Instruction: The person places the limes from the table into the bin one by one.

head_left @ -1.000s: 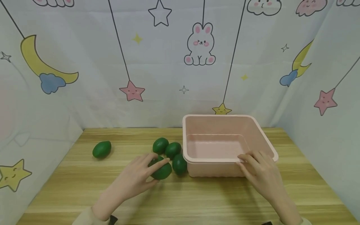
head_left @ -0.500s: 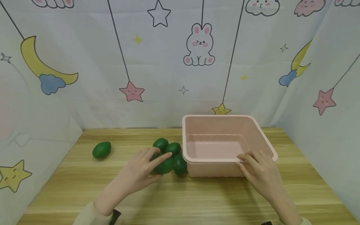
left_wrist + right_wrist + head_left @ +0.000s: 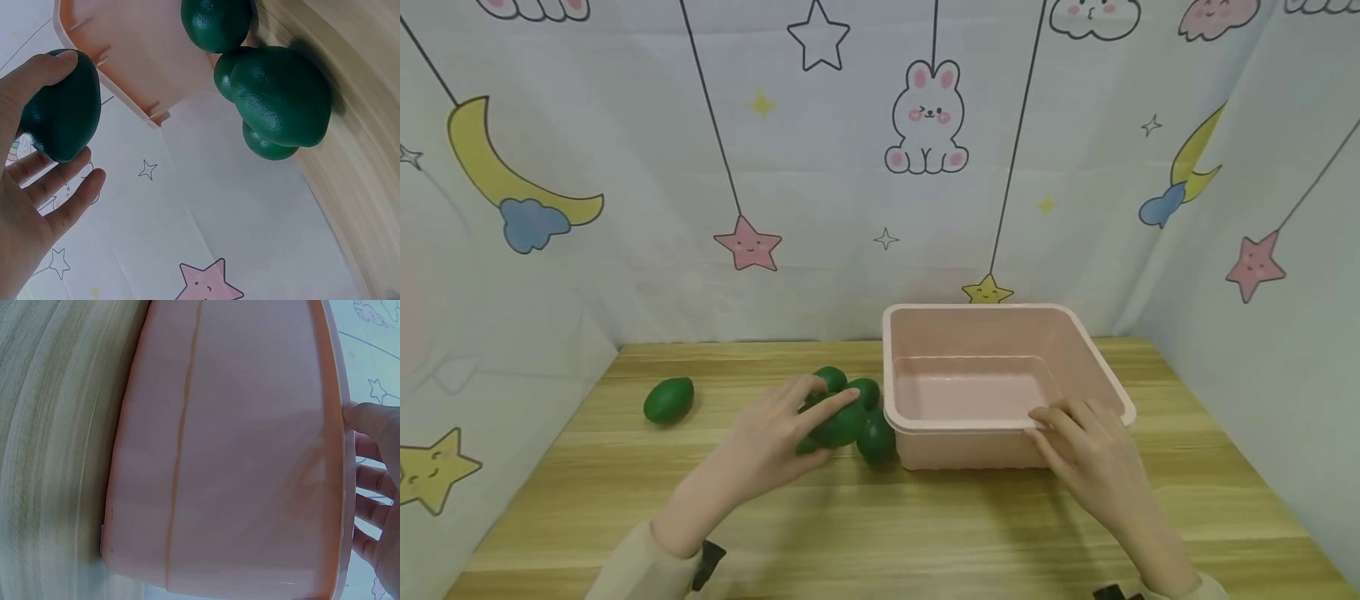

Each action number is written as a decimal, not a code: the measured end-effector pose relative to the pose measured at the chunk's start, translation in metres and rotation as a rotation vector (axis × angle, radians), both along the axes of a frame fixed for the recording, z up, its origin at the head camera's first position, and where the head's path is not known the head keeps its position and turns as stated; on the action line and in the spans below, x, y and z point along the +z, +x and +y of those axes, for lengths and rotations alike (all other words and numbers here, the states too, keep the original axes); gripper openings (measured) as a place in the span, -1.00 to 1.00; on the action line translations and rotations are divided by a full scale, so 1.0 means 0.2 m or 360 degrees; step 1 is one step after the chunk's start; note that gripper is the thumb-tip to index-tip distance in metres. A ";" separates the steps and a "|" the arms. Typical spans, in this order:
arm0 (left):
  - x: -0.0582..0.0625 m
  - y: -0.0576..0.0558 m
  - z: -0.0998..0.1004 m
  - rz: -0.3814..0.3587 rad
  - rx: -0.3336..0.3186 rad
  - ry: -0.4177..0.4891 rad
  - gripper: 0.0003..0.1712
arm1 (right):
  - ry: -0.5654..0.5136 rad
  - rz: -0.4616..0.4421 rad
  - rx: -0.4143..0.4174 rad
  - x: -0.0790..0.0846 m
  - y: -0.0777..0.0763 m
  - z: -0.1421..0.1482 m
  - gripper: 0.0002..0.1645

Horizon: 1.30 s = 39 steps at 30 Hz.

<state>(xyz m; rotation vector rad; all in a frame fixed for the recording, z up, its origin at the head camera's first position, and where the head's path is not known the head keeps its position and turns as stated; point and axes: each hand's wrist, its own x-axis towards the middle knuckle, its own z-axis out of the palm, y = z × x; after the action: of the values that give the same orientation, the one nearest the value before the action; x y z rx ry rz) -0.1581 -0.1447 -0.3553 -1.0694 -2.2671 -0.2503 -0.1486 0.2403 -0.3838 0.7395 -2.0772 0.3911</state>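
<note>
My left hand [image 3: 767, 442] holds a smooth, dark green, egg-shaped fruit [image 3: 62, 106] between thumb and fingers, one end of it bluntly pointed. In the head view this fruit overlaps a cluster of similar green fruits [image 3: 877, 437] on the table, left of a pink plastic box [image 3: 970, 450]. Part of the cluster is hidden behind the hand and the held fruit. My right hand [image 3: 1090, 450] grips the box's front rim near its right corner; in the right wrist view the thumb [image 3: 365, 415] lies against the outer side and the fingers curl over the rim.
Another green fruit [image 3: 668, 400] lies apart at the table's back left. The wood-grain table [image 3: 880, 533] ends at a pale curtain [image 3: 820, 167] printed with stars, moons and a rabbit, which also closes off both sides.
My left hand has moved up and slightly to the right in the head view, carrying the green fruit over the cluster. My right hand keeps its grip on the box, and the view has shifted slightly.
</note>
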 end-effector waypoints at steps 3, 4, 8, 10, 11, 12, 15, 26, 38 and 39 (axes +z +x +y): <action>0.02 -0.01 0.00 -0.0030 -0.0001 0.0016 -0.12 | 0.0001 -0.0004 -0.0005 0.00 0.00 0.00 -0.46; 0.02 -0.02 0.00 -0.0034 -0.0003 0.0024 -0.13 | 0.0002 -0.0004 -0.0008 0.00 0.00 0.00 -0.46; 0.04 -0.05 0.00 -0.0036 -0.0018 0.0061 -0.15 | -0.0004 -0.0005 -0.0010 0.00 0.00 -0.01 -0.45; 0.05 -0.06 0.01 -0.0023 -0.0021 0.0074 -0.14 | -0.0003 -0.0003 -0.0004 0.00 0.00 -0.01 -0.45; 0.06 -0.07 0.01 -0.0013 -0.0022 0.0079 -0.14 | -0.0001 -0.0002 -0.0002 0.00 0.00 0.00 -0.46; 0.06 -0.07 0.01 -0.0007 -0.0025 0.0087 -0.14 | 0.0002 -0.0002 0.0001 0.00 0.00 -0.01 -0.46; 0.08 -0.09 0.02 0.0003 -0.0024 0.0093 -0.15 | 0.0004 0.0002 0.0004 0.00 0.00 -0.01 -0.46; 0.11 -0.16 0.09 -0.0086 -0.0034 0.0140 -0.26 | -0.0001 0.0009 -0.0002 0.00 0.00 0.00 -0.46; 0.14 -0.24 0.16 -0.0217 0.0022 0.0163 -0.27 | 0.0006 0.0011 -0.0006 0.00 0.00 0.00 -0.44; 0.14 -0.24 0.17 -0.0233 0.0032 0.0159 -0.27 | 0.0007 0.0011 -0.0004 0.00 0.00 0.00 -0.44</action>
<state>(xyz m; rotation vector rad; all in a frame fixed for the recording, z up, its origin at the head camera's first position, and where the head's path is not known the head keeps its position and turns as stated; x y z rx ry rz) -0.2065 -0.1109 -0.3271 -1.0056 -2.3660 -0.4416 -0.1486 0.2398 -0.3846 0.7395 -2.0731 0.3821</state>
